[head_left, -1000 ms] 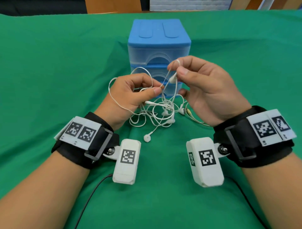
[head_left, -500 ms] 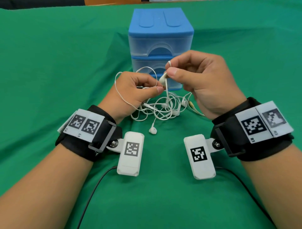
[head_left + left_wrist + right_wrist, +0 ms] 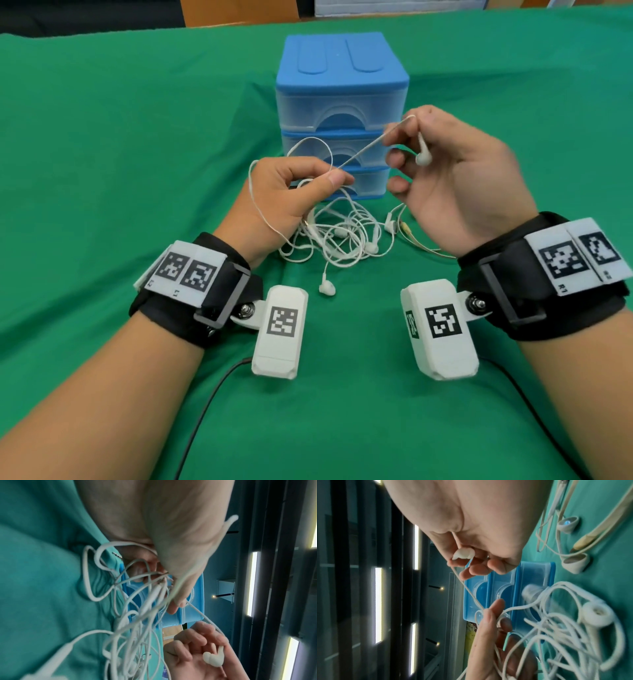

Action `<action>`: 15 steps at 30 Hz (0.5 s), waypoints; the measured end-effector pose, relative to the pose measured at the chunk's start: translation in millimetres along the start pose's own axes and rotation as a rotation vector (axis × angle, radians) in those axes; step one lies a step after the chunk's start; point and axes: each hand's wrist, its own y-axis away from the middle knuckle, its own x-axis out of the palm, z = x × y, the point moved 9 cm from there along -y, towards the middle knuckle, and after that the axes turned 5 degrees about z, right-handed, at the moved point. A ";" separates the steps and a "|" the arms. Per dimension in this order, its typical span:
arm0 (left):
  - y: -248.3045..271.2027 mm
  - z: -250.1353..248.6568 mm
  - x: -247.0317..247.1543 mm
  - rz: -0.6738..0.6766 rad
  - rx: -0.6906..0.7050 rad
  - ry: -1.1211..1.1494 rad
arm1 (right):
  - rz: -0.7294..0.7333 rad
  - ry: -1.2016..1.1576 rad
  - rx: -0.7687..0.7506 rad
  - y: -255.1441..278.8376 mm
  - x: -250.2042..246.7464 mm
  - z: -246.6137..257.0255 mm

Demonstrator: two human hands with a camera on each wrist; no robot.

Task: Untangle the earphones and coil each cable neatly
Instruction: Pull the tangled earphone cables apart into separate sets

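A tangle of white earphone cables [image 3: 342,236] lies on the green cloth [image 3: 137,171], below and between my hands. My left hand [image 3: 337,178] pinches one white cable between thumb and forefinger, with a loop arching over its knuckles. My right hand [image 3: 404,130] holds the same cable's end over its curled forefinger. That cable's earbud [image 3: 423,157] hangs in front of the right palm. A taut stretch of cable [image 3: 370,145] runs between both hands. In the wrist views the earbud [image 3: 213,658] [image 3: 463,554] rests by the right fingers and the tangle [image 3: 556,628] blurs.
A blue three-drawer plastic box [image 3: 342,85] stands just behind the hands. One loose white earbud [image 3: 327,287] lies in front of the tangle. A beige cable with its plug [image 3: 411,236] runs under the right wrist. Black leads trail from both wrist cameras.
My right hand has drawn up and to the right, away from the left, pulling a stretch of cable taut. The earbud it pinched now hangs at its palm.
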 end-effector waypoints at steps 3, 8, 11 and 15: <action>0.7 -0.1 -1.3 -0.013 -0.003 0.026 | -0.083 0.002 0.012 -0.8 -6.8 -0.2; 1.1 2.6 -4.7 -0.013 -0.020 0.251 | -0.263 0.275 0.109 2.8 -20.7 -6.0; 0.9 6.9 -5.7 -0.001 -0.064 0.451 | -0.272 0.366 0.127 3.1 -21.9 -8.5; 1.9 3.8 -2.5 0.019 -0.047 0.443 | -0.199 0.595 0.084 0.1 -13.5 -7.1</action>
